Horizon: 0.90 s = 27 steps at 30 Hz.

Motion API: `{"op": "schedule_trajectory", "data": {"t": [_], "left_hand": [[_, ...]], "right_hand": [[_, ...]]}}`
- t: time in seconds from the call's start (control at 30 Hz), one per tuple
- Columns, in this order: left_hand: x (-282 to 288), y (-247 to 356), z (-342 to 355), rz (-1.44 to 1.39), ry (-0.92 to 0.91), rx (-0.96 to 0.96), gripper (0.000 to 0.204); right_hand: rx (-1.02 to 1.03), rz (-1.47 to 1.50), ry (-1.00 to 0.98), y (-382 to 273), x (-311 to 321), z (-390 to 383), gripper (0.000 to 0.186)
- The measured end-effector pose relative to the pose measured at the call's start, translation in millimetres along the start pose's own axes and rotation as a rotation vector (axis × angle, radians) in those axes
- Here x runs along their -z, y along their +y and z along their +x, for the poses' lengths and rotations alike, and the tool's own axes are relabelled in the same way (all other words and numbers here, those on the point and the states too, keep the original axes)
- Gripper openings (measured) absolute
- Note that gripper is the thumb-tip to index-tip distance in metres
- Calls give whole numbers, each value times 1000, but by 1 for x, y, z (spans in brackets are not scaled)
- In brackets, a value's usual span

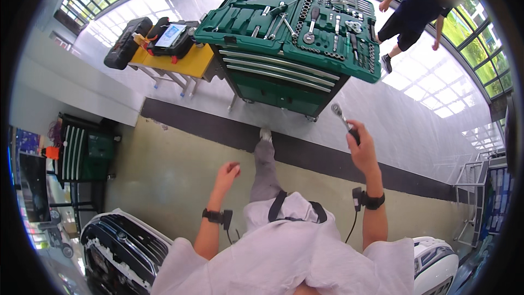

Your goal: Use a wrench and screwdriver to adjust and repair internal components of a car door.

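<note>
My right hand (362,147) is wrapped round the dark handle of a ratchet wrench (338,113), whose round metal head points up and away from me. It is held out in front of the green tool cabinet (273,88). Lower and to the left, my left hand (227,176) hangs in the air with its fingers curled in; a pale spot shows at the fingertips, too small to name. On top of the cabinet lies an opened green tool case (245,19) with sockets, wrenches and another ratchet (310,31) in its moulded slots.
A yellow table (191,63) with black cases (127,42) stands left of the cabinet. At the far right, another person (417,3) is walking. Car parts (128,246) are at lower left, with a second drawer cabinet (90,153) beyond. A metal rack (472,186) stands right.
</note>
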<state>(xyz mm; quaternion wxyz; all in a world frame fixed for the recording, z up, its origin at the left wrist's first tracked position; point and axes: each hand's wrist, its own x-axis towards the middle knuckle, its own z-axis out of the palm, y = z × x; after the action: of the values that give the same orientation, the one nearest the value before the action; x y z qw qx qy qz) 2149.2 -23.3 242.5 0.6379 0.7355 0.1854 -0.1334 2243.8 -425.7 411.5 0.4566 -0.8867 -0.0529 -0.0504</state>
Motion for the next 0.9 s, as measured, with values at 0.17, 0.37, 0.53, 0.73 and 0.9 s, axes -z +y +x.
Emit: {"op": "schedule_trajectory", "data": {"t": [0.17, 0.37, 0.53, 0.73, 0.9], "left_hand": [[-39, 178, 136, 91, -67, -328, 15], [-71, 315, 277, 368, -90, -685, 13], [-91, 347, 358, 587, -11, -737, 22], [-113, 360, 395, 816, 67, -682, 24], [-115, 367, 401, 835, 90, -624, 20]], "right_hand": [[132, -175, 85, -6, -9, 136, 29], [46, -409, 102, 6, -30, 271, 32], [-20, -480, 127, 30, -55, 332, 32], [-70, -522, 96, 40, -67, 368, 32], [-44, -604, 127, 31, -70, 379, 29]]}}
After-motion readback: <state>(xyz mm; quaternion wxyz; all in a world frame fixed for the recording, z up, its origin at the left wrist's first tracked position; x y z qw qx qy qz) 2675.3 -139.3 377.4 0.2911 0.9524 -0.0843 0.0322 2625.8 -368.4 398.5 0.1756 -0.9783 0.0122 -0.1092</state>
